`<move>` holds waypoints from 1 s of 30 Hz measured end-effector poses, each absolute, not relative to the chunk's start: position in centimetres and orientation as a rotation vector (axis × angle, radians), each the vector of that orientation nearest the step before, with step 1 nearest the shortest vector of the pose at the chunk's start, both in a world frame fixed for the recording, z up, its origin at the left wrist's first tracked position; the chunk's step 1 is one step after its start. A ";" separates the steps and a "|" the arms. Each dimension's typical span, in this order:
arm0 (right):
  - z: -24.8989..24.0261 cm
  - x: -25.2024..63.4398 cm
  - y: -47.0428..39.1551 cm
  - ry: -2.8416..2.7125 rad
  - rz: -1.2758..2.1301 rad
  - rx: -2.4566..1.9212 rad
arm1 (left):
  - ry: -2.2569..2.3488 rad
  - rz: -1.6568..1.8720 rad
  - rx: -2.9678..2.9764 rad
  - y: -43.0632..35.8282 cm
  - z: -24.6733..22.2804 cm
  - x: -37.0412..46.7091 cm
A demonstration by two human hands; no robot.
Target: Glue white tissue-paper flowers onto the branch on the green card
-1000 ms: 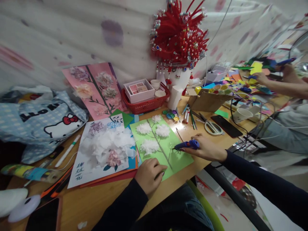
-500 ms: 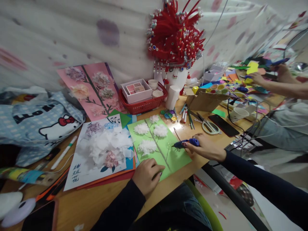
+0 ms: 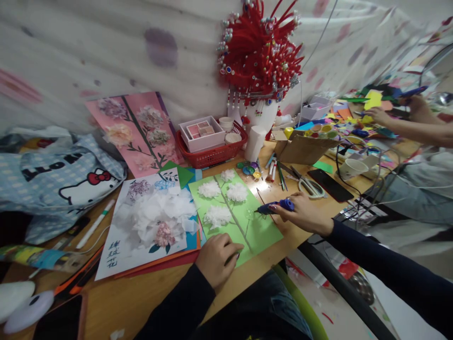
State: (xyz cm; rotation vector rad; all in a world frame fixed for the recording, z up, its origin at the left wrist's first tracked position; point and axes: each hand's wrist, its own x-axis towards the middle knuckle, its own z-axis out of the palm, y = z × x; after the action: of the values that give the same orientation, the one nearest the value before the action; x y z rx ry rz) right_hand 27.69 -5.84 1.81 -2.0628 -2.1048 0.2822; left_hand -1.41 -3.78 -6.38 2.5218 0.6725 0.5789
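My right hand (image 3: 300, 213) is closed around a blue hot glue gun (image 3: 279, 206). Its dark nozzle points left over a shiny, clear ring of glue (image 3: 249, 214) on a green sheet of paper (image 3: 262, 235). White ruffled paper flowers (image 3: 237, 192) stand on the sheet beside a drawn grey-brown stem (image 3: 236, 220). At the sheet's lower left edge rests my left hand (image 3: 217, 257), fingers bent but apart, holding nothing and touching the paper. Left of it lies a white sheet (image 3: 109, 252) with a large white paper blossom (image 3: 159, 212).
Behind are a red basket (image 3: 215, 156), a white roll (image 3: 255, 143) and a red beaded headdress (image 3: 262, 56). Scissors (image 3: 311, 188) and a phone (image 3: 331, 185) lie to the right. A checked bag (image 3: 88, 165) sits left. Another person's hands (image 3: 380, 115) work far right.
The glue gun and my right hand have shifted very slightly up and right over the green sheet. My left hand stays on the paper. The whole view has moved a little.
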 end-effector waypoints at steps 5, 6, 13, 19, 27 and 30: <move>2.1 27.3 -5.6 -2.040 0.283 -2.158 | 0.682 0.581 2.510 -3.9 -6.5 -1.4; 2.0 27.2 -5.5 -2.047 0.255 -2.170 | 0.684 0.581 2.510 -3.9 -6.5 -1.4; 1.4 27.6 -5.3 -2.065 0.193 -2.200 | 0.671 0.591 2.520 -3.8 -6.5 -1.4; 1.5 27.7 -5.2 -2.034 0.259 -2.141 | 0.685 0.600 2.524 -3.9 -6.3 -1.3; 1.1 27.4 -4.8 -2.099 0.089 -2.193 | 0.675 0.593 2.537 -3.8 -6.3 -1.4; 1.1 27.6 -4.9 -2.133 0.098 -2.165 | 0.667 0.590 2.529 -3.8 -6.4 -1.4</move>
State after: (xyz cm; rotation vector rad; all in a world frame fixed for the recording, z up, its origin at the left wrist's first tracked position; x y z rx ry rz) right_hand 27.59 -4.92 1.10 -2.1654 -2.1334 0.0978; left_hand -1.37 -3.76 -6.35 2.5288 0.6672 0.5903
